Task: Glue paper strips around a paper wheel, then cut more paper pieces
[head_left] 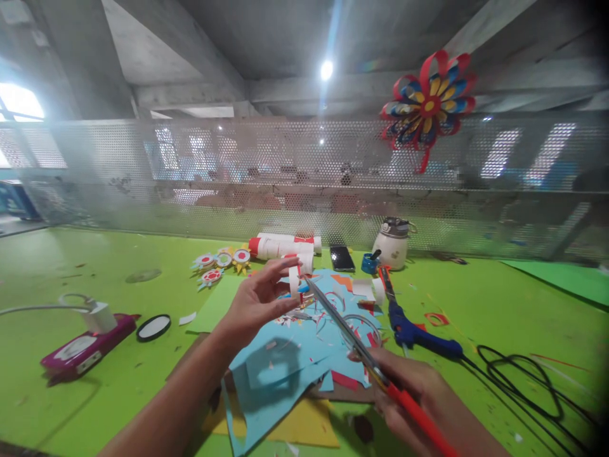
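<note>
My left hand (254, 298) pinches a small white paper ring (294, 284) with some red on it, above the middle of the table. My right hand (412, 384) is closed on long red-handled scissors (342, 327), seen nearly edge-on. The blade tips point up and left and come close to the ring's right side; whether they touch it I cannot tell. Below both hands lie light-blue paper sheets (266, 368), strewn with cut scraps. Yellow paper (304, 428) shows under them at the front.
White-and-red paper rolls (280, 247), a phone (342, 258), a blue jar (370, 263) and a white bottle (391, 246) stand behind. A blue glue gun (419, 336) with black cable lies right. Paper flowers (212, 277), a black-rimmed disc (153, 327) and a purple power strip (90, 346) are left.
</note>
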Available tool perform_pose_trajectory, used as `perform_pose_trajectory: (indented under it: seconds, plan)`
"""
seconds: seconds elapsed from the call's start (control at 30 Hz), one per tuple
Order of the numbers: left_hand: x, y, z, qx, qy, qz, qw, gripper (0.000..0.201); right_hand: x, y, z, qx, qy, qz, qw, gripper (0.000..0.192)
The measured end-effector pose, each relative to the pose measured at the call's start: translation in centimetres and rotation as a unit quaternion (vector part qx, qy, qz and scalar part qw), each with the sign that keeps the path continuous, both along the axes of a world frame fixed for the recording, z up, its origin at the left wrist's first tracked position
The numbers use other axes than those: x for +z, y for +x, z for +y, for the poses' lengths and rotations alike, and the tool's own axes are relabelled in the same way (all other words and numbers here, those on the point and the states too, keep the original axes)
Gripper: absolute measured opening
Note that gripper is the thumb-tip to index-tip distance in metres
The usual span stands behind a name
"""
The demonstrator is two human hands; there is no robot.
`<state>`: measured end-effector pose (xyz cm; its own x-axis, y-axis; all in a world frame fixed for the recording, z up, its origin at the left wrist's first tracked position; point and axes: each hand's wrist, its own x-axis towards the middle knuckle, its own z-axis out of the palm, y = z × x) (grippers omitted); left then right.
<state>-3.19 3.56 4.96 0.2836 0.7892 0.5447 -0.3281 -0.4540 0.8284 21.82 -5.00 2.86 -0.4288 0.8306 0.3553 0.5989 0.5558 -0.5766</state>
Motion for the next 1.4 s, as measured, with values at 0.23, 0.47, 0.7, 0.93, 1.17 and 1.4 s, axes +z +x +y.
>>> perform_pose_trajectory:
  seconds: [0.23, 0.47, 0.7, 0.93, 1.17, 1.4]
  plan:
    - [-0.2, 0.4, 0.3, 0.035, 0.026, 0.011, 0.999, 0.045, 0.1, -0.3, 0.3, 0.013, 0.037, 0.001, 0.999, 0.045]
    - [-0.5, 0.6, 0.1, 0.053, -0.039, 0.009, 0.998, 0.049, -0.2, 0.1, 0.6, -0.005, 0.026, 0.017, 1.000, 0.038]
    - [-0.5, 1.0, 0.1, 0.101, -0.022, 0.021, 0.994, 0.046, -0.2, -0.2, 0.4, -0.006, 0.031, 0.013, 0.999, 0.032]
    - [-1.0, 1.3, 0.6, 0.147, 0.016, 0.038, 0.988, 0.048, -0.4, -0.3, 0.1, -0.019, 0.062, -0.040, 0.997, 0.038]
    - [-1.3, 1.5, 0.4, 0.190, 0.063, 0.073, 0.977, 0.045, -1.5, -0.1, 0.5, -0.105, 0.134, -0.149, 0.974, 0.045]
    - [-1.1, 1.6, 0.2, 0.221, 0.079, 0.103, 0.967, 0.046, -1.3, -0.3, 0.5, -0.126, 0.210, -0.180, 0.953, 0.044]
